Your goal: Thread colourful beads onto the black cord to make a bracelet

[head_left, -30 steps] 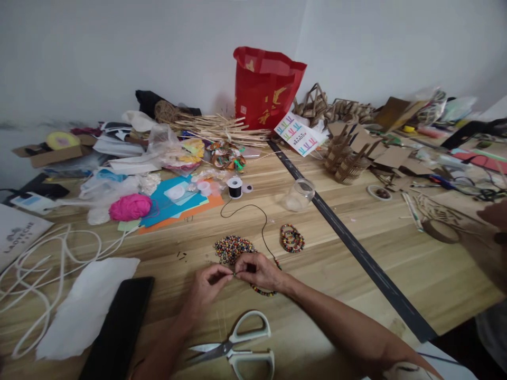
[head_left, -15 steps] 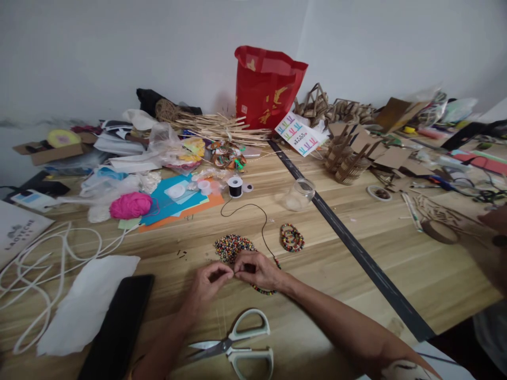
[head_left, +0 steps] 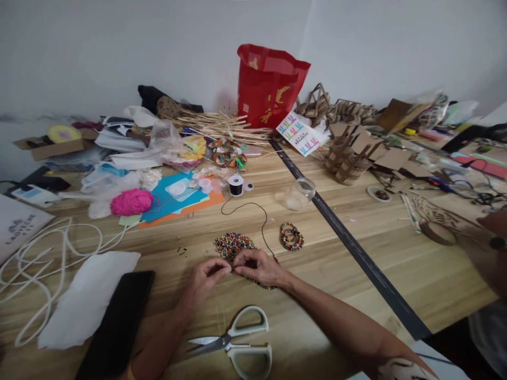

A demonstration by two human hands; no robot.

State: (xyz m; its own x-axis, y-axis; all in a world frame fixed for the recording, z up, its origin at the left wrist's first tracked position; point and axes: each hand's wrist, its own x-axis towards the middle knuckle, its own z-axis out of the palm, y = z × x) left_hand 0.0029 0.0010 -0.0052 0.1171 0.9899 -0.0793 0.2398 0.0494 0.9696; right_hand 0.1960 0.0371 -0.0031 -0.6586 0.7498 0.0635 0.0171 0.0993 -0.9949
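Note:
My left hand (head_left: pixel 207 278) and my right hand (head_left: pixel 257 266) meet fingertip to fingertip on the wooden table (head_left: pixel 415 264), just in front of a pile of small coloured beads (head_left: pixel 233 245). My left fingers pinch something tiny, too small to make out. My right hand pinches a thin black cord (head_left: pixel 259 219) that runs back to a black spool (head_left: pixel 236 185); a short strand of strung beads (head_left: pixel 264 285) shows under that hand. Finished bead bracelets (head_left: pixel 292 236) lie stacked to the right of the pile.
White-handled scissors (head_left: pixel 237 343) lie open near me. A black phone (head_left: pixel 114 322), white paper (head_left: pixel 85 298) and white cord (head_left: pixel 43 253) are at left. Pink yarn (head_left: pixel 132 201), coloured paper, a clear jar (head_left: pixel 300 193), a red bag (head_left: pixel 269 87) and cardboard pieces fill the back. Another person's arm (head_left: pixel 491 237) is at right.
Both hands stay pinched together at the bead pile, with only small finger shifts. The view has tilted slightly, so everything sits a little higher in the picture.

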